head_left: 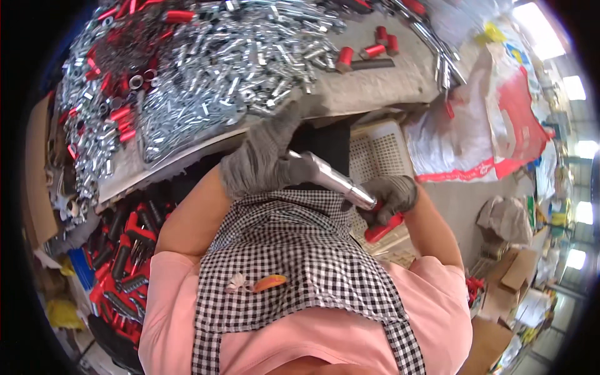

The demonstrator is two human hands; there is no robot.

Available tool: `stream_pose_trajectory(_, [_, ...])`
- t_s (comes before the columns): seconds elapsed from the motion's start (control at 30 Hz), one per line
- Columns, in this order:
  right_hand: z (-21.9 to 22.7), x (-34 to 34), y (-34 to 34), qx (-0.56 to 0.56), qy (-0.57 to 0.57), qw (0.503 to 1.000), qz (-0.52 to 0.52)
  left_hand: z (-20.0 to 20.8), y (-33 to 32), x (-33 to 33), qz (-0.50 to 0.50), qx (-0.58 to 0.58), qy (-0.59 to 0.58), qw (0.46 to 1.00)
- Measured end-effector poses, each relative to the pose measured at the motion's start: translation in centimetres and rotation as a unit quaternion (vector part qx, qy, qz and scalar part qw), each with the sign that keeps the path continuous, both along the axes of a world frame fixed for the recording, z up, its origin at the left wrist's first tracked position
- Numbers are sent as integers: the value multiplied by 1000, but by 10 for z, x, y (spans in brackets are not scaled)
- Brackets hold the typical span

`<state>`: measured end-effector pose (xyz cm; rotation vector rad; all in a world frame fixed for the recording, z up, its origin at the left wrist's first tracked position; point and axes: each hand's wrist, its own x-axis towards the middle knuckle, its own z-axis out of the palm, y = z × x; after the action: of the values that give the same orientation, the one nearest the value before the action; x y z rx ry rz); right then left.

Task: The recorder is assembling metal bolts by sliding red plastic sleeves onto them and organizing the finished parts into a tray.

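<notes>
Your left hand, in a grey knitted glove, is partly open: blurred fingers stretch up and away from you, while its lower fingers lie against the upper end of a silver tube. Whether those lower fingers grip it, I cannot tell. Your right hand, gloved the same way, is closed — its fingers curl round the lower end of the tube, and a red piece sticks out just below them. The tube slants between your two hands, in front of your checked apron, its lower end toward the right.

Beyond your left hand, and to its left, a big heap of silver metal parts spreads over the worktable, with red pieces mixed in along the far left. Farther off, beyond the gap between your hands, a few short red cylinders sit near a dark strip. Beyond your right hand are shiny rods, and nearer to it, up and to the right, a red-and-white sack. A pale perforated basket is just beyond that hand. Below and left of your left hand — beside your arm — lie many red-and-black handles.
</notes>
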<state>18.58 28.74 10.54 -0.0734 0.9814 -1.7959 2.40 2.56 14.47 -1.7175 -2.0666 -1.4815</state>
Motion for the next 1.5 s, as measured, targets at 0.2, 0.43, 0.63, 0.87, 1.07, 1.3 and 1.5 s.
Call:
stream_pose_trajectory(0.2, [-119,101,77,507,44,820,-262,-3,-40,-34,315,-31,117,941])
stream_pose_trajectory(0.43, [-384,95,81,741,-87,664,-52,-43,-54,-61,399,-160,230,873])
stream_pose_trajectory(0.63, [-405,18,31,704,-48,699,-115,-48,-58,-63,405,-172,234,867])
stream_pose_trajectory(0.87, [-541,-23,54,680,25,730,-71,-47,-35,-62,392,-167,226,876])
stream_pose_trajectory(1.07, [-613,42,48,595,24,771,-228,-46,-46,-59,425,-160,247,856])
stream_pose_trajectory(1.3, [-471,9,69,403,-7,767,-499,-49,-49,-63,429,-113,266,856])
stream_pose_trajectory(1.5, [-372,-1,81,356,-6,728,-586,-48,-50,-64,412,-76,274,866])
